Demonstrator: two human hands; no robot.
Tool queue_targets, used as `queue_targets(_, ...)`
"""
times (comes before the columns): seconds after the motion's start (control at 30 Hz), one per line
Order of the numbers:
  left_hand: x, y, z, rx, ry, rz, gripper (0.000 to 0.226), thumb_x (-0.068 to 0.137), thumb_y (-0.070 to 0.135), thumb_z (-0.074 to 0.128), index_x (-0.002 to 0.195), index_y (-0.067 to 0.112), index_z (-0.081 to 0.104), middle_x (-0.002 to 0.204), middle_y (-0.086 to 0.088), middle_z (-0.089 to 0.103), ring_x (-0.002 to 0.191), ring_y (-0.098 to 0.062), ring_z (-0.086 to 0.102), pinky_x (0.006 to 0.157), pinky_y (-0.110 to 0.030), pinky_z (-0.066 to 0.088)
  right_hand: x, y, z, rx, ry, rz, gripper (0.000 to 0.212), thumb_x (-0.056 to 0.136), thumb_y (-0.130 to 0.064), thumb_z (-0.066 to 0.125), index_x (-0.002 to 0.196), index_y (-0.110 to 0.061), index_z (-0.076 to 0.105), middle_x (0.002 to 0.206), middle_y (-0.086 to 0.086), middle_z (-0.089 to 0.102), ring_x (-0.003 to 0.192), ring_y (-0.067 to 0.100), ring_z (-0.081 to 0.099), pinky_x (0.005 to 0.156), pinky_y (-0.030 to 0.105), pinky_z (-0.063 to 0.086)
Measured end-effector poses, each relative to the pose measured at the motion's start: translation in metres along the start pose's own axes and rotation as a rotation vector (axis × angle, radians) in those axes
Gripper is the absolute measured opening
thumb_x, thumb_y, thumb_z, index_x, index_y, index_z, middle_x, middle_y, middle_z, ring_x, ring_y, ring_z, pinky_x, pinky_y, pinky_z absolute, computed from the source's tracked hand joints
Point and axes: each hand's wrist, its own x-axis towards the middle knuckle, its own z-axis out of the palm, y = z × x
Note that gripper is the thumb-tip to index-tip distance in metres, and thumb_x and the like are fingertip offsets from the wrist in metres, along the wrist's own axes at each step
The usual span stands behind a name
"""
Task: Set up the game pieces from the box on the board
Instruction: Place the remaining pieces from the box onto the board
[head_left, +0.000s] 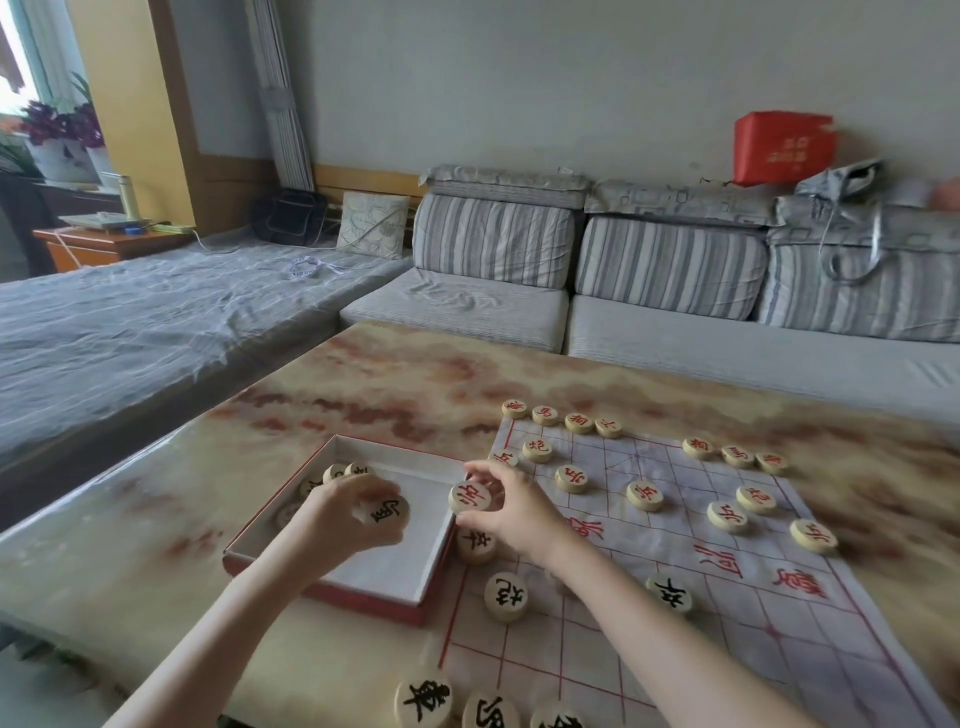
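Table (363, 374), marbled top, carrying one open box and one game board. Box (363, 597): shallow, red outer walls, white inside, near the table's left edge, its right wall touching the board's left edge. Board (779, 623): pale sheet with a red grid, spread over the table's right half. Left hand (343, 519): inside the box, fingers curled round a black-lettered disc (390, 512). Right hand (519, 506): above the box's right wall, pinching a red-lettered disc (469, 497) between thumb and fingertips. Loose discs (335, 473): a few, in the box's far left corner, partly hidden by the left hand. Red-lettered row (545, 415): along the board's far edge, with further red-lettered discs on the grid in front of it. Black-lettered discs: one (475, 543) just beside the box's right wall, two (505, 596) on the near half of the grid, three (423, 704) at the board's near left corner. Sofa (467, 306), striped cushions, beyond the table's far edge.
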Motion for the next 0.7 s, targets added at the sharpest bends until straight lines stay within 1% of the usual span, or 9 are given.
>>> queue_targets(0.07,0.004,0.017,0.009,0.001,-0.03,0.063,0.053,0.051,0.039,0.079,0.101,0.024,0.068,0.085,0.019,0.062,0.087,-0.007,0.061,0.087,-0.019,0.045,-0.009,0.008,-0.018,-0.014,0.027,0.014,0.058,0.075,-0.013,0.075,0.127,-0.017,0.051,0.113,-0.002,0.055,0.098,0.007,0.053,0.074,0.003,0.039)
queue_targets(0.13,0.01,0.034,0.02,0.009,-0.037,0.117,0.045,0.058,0.035,0.082,0.1,0.027,0.068,0.09,0.017,0.064,0.083,0.004,0.058,0.082,-0.003,0.039,-0.018,0.018,-0.036,-0.022,0.054,0.032,0.058,0.075,-0.014,0.075,0.127,-0.017,0.051,0.114,-0.002,0.055,0.099,0.007,0.054,0.075,0.004,0.04)
queue_targets(0.17,0.012,0.042,0.026,-0.004,-0.044,0.141,0.039,0.063,0.031,0.082,0.099,0.027,0.067,0.093,0.015,0.066,0.081,0.004,0.059,0.077,-0.001,0.04,-0.022,0.023,-0.045,-0.023,0.068,0.046,0.058,0.074,-0.015,0.076,0.127,-0.018,0.051,0.115,-0.002,0.055,0.1,0.007,0.054,0.075,0.005,0.04)
queue_targets(0.27,0.021,0.064,0.047,-0.084,-0.092,0.187,0.039,0.064,0.023,0.081,0.101,0.028,0.067,0.102,0.006,0.067,0.087,-0.008,0.064,0.074,-0.016,0.052,-0.034,0.037,-0.069,-0.014,0.114,0.082,0.058,0.074,-0.016,0.076,0.127,-0.018,0.052,0.117,-0.002,0.057,0.101,0.008,0.056,0.076,0.005,0.042)
queue_targets(0.37,0.031,0.082,0.071,-0.099,-0.113,0.218,0.043,0.062,0.019,0.083,0.103,0.023,0.068,0.097,0.006,0.065,0.079,0.003,0.06,0.068,-0.006,0.046,-0.043,0.054,-0.09,-0.012,0.134,0.108,0.057,0.073,-0.017,0.077,0.125,-0.018,0.053,0.115,-0.002,0.06,0.104,0.012,0.058,0.085,0.014,0.044)
queue_targets(0.43,0.038,0.093,0.087,-0.09,-0.126,0.239,0.045,0.06,0.018,0.084,0.102,0.022,0.067,0.091,0.014,0.062,0.074,0.012,0.057,0.069,-0.002,0.043,-0.046,0.066,-0.104,-0.044,0.152,0.132,0.055,0.073,-0.02,0.078,0.123,-0.018,0.054,0.111,-0.003,0.061,0.102,0.012,0.059,0.081,0.012,0.043)
queue_targets(0.47,0.041,0.098,0.095,-0.091,-0.139,0.248,0.046,0.059,0.018,0.084,0.101,0.024,0.067,0.091,0.017,0.062,0.074,0.012,0.059,0.072,-0.005,0.046,-0.047,0.073,-0.111,-0.07,0.173,0.149,0.054,0.072,-0.021,0.078,0.121,-0.018,0.055,0.11,-0.003,0.061,0.101,0.012,0.059,0.08,0.013,0.043)
queue_targets(0.57,0.051,0.113,0.119,-0.102,-0.157,0.265,0.047,0.058,0.023,0.084,0.102,0.025,0.068,0.095,0.009,0.066,0.087,-0.004,0.063,0.082,-0.023,0.052,-0.045,0.096,-0.133,-0.114,0.236,0.207,0.052,0.072,-0.022,0.078,0.119,-0.018,0.055,0.112,-0.001,0.061,0.103,0.015,0.059,0.084,0.021,0.044)
queue_targets(0.7,0.065,0.125,0.147,-0.097,-0.189,0.316,0.04,0.064,0.021,0.081,0.101,0.025,0.067,0.089,0.013,0.066,0.087,-0.002,0.062,0.075,-0.011,0.049,-0.03,0.123,-0.16,-0.104,0.303,0.275,0.049,0.072,-0.025,0.078,0.116,-0.016,0.056,0.112,0.0,0.062,0.103,0.016,0.058,0.087,0.027,0.045)
